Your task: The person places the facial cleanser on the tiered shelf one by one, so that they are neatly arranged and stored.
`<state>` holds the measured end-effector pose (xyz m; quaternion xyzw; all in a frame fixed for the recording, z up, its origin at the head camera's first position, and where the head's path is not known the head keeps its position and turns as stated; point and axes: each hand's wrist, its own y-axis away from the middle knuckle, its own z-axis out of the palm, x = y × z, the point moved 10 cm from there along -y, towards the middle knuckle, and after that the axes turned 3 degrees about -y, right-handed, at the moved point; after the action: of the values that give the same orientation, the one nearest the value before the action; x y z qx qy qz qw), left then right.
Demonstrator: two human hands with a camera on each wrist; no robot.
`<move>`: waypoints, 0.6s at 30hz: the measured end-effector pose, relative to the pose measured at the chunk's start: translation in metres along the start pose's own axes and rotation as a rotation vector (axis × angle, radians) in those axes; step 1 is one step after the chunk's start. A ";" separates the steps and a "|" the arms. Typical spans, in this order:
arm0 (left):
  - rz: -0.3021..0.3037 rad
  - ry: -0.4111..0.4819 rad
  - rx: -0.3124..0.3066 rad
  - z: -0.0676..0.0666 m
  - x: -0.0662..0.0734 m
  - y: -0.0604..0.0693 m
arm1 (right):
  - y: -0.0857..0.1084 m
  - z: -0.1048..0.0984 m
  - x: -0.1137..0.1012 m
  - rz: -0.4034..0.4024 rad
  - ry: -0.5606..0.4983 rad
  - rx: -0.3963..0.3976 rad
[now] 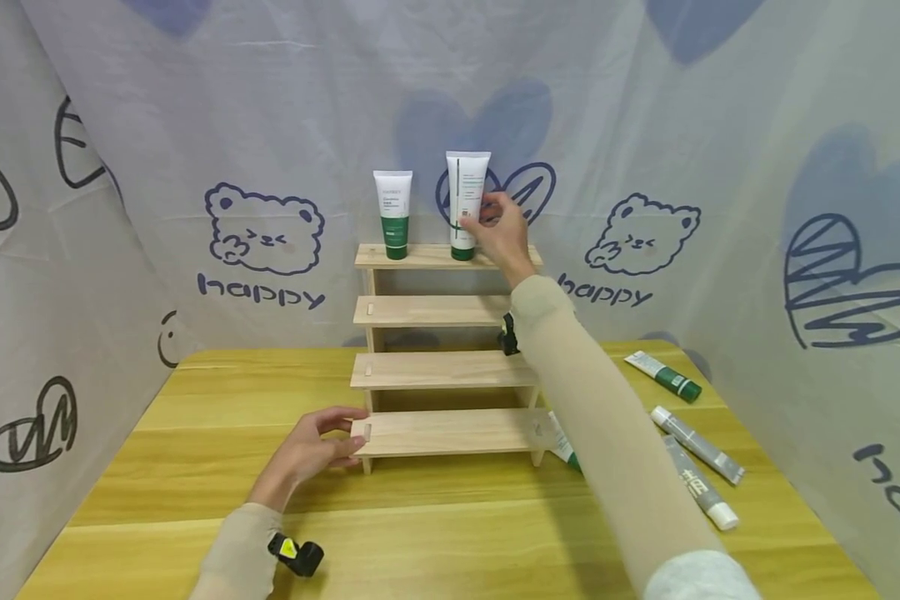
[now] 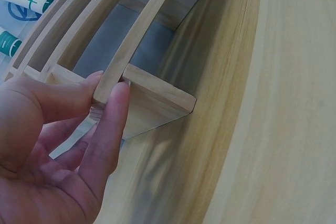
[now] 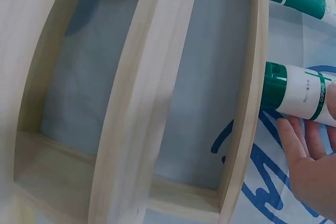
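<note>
A stepped wooden rack (image 1: 442,310) with several shelves stands on the table. On its top shelf, my right hand (image 1: 504,233) holds a tall white tube with a green cap (image 1: 467,187) between thumb and fingers; the tube is upright, cap down. In the right wrist view that tube's green cap (image 3: 274,85) meets the top board. Left of it stands a shorter white and green tube (image 1: 394,212), also cap down. With thumb and fingers my left hand (image 1: 318,450) pinches the left end of the lowest shelf (image 2: 113,80).
Right of the rack lie a white and green tube (image 1: 663,376), two silvery-grey tubes (image 1: 697,445) with white caps, and another tube (image 1: 564,442) partly hidden by my right sleeve. A printed cloth (image 1: 270,100) hangs behind and beside the wooden table (image 1: 450,533).
</note>
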<state>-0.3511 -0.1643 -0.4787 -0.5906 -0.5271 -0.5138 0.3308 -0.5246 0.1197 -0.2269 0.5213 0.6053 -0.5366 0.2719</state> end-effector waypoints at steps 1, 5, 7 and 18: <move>-0.001 -0.003 0.001 0.000 0.000 0.000 | 0.001 0.000 0.001 0.001 -0.003 -0.011; -0.004 -0.010 0.006 0.001 -0.001 0.000 | 0.005 -0.004 0.006 0.024 -0.024 -0.059; -0.006 -0.015 0.007 0.001 0.000 0.001 | 0.007 -0.007 0.009 0.030 -0.028 -0.073; -0.008 -0.020 -0.001 0.000 -0.001 0.001 | 0.014 -0.031 0.009 -0.002 -0.001 -0.092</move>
<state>-0.3496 -0.1644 -0.4797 -0.5937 -0.5324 -0.5095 0.3232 -0.5075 0.1498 -0.2312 0.5074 0.6298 -0.5085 0.2955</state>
